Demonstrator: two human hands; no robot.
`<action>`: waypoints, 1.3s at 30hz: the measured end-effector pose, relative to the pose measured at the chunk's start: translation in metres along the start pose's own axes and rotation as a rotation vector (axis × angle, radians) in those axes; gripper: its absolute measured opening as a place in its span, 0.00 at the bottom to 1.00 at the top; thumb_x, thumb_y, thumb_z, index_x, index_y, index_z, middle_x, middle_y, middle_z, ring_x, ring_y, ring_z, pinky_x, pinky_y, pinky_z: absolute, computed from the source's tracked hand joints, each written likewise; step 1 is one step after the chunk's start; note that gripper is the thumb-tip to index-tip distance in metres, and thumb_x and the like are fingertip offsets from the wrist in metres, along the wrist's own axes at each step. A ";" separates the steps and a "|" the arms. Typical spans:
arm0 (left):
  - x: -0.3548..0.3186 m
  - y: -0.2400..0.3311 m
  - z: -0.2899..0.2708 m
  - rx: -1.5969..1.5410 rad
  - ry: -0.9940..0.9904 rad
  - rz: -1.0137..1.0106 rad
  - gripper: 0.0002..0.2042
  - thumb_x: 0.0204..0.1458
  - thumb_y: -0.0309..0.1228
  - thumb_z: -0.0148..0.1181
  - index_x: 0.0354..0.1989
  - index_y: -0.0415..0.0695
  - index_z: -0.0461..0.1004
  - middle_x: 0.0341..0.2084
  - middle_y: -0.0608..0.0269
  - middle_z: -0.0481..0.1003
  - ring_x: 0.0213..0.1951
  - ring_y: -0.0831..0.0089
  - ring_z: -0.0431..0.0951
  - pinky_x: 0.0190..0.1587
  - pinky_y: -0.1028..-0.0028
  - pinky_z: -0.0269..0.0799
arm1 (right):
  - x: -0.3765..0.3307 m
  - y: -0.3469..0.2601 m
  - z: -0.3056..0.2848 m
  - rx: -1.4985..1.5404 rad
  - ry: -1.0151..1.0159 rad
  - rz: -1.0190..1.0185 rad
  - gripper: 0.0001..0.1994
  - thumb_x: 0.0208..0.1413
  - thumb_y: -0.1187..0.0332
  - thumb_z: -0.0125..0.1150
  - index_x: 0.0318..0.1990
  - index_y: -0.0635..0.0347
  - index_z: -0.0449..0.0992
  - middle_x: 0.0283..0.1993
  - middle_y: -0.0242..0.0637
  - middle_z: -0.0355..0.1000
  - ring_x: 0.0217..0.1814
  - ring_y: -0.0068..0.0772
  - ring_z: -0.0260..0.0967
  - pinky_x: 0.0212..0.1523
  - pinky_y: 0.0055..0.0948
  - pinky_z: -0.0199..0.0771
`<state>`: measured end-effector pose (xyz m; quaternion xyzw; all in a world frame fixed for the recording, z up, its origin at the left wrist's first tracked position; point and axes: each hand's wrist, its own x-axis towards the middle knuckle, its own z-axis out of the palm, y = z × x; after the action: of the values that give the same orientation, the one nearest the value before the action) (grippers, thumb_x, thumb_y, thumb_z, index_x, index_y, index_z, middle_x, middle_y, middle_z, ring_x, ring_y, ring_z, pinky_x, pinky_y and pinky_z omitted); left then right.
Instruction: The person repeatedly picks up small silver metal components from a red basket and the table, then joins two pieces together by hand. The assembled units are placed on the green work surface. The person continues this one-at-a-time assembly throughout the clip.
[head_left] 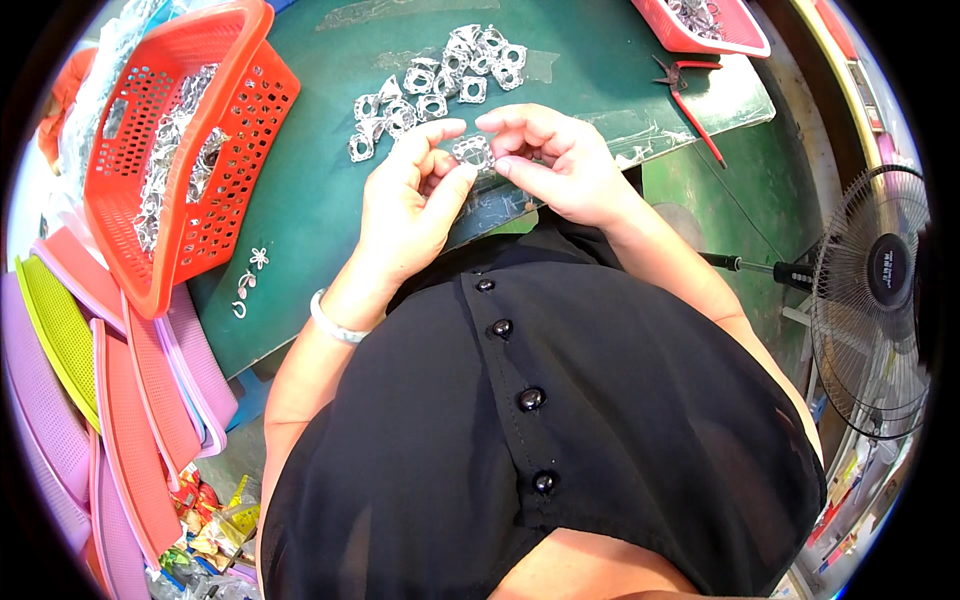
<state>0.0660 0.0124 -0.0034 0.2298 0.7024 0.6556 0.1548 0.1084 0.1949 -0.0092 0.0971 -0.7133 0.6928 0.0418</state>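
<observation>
Over the near edge of the green table [300,200], a small silver openwork metal piece [473,152] sits between my two hands. My left hand [415,190] pinches its left side between thumb and fingers. On the other side, the fingertips of my right hand [565,165] close on its right edge. Just beyond my hands lies a loose pile of similar silver metal pieces [430,80], several with square frames and round holes. Parts of the held piece are covered by my fingertips.
A red perforated basket [235,150] full of silver metal parts stands at the left. Small loose metal parts [247,282] lie beside it. Red-handled pliers [690,100] rest at the table's right edge, below a pink basket [700,35]. A fan [870,290] stands right; stacked plastic baskets [140,420] lie left.
</observation>
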 end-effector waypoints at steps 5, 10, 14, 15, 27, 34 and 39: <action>0.000 0.001 0.002 -0.034 -0.017 -0.027 0.18 0.46 0.20 0.58 0.47 0.40 0.67 0.24 0.72 0.69 0.25 0.88 0.66 0.29 0.86 0.65 | 0.001 -0.004 -0.001 0.282 -0.003 0.226 0.17 0.50 0.79 0.55 0.49 0.63 0.67 0.32 0.27 0.69 0.34 0.14 0.66 0.36 0.16 0.67; 0.001 -0.005 0.005 0.009 -0.016 0.014 0.17 0.45 0.20 0.59 0.46 0.40 0.68 0.24 0.72 0.70 0.25 0.88 0.67 0.29 0.87 0.65 | 0.003 -0.002 0.002 0.407 0.006 0.258 0.15 0.50 0.78 0.56 0.48 0.64 0.68 0.31 0.28 0.69 0.33 0.16 0.67 0.35 0.17 0.68; 0.002 -0.005 0.000 0.094 -0.065 -0.041 0.16 0.49 0.18 0.56 0.48 0.38 0.66 0.33 0.69 0.72 0.35 0.85 0.71 0.40 0.84 0.66 | 0.003 -0.002 0.004 0.408 0.008 0.271 0.14 0.50 0.76 0.56 0.46 0.64 0.68 0.30 0.28 0.70 0.32 0.16 0.67 0.34 0.17 0.68; 0.002 -0.007 0.000 0.081 -0.065 -0.041 0.15 0.49 0.18 0.55 0.47 0.38 0.66 0.33 0.69 0.72 0.35 0.85 0.70 0.40 0.84 0.66 | 0.003 -0.001 0.004 0.411 0.008 0.270 0.14 0.50 0.76 0.57 0.46 0.64 0.68 0.30 0.28 0.70 0.32 0.16 0.67 0.34 0.17 0.68; 0.002 -0.011 0.001 -0.142 -0.057 -0.097 0.09 0.52 0.20 0.53 0.42 0.37 0.69 0.31 0.66 0.75 0.32 0.84 0.72 0.37 0.82 0.68 | 0.002 -0.002 0.004 0.411 0.004 0.275 0.14 0.53 0.74 0.53 0.48 0.66 0.66 0.33 0.30 0.70 0.33 0.18 0.68 0.36 0.18 0.69; 0.002 -0.008 0.001 -0.222 -0.060 -0.180 0.08 0.53 0.22 0.52 0.42 0.38 0.69 0.31 0.67 0.74 0.30 0.84 0.70 0.34 0.82 0.67 | 0.001 -0.005 0.006 0.374 0.015 0.266 0.15 0.52 0.77 0.54 0.48 0.65 0.66 0.33 0.30 0.71 0.34 0.17 0.68 0.36 0.18 0.69; 0.003 -0.009 0.001 -0.262 -0.058 -0.221 0.08 0.53 0.24 0.52 0.42 0.38 0.69 0.29 0.67 0.74 0.29 0.83 0.70 0.33 0.82 0.67 | 0.001 -0.005 0.007 0.369 0.023 0.262 0.16 0.50 0.78 0.56 0.48 0.65 0.66 0.33 0.30 0.71 0.35 0.17 0.68 0.37 0.18 0.69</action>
<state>0.0630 0.0140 -0.0119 0.1479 0.6273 0.7134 0.2750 0.1094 0.1872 -0.0040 0.0015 -0.5805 0.8122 -0.0589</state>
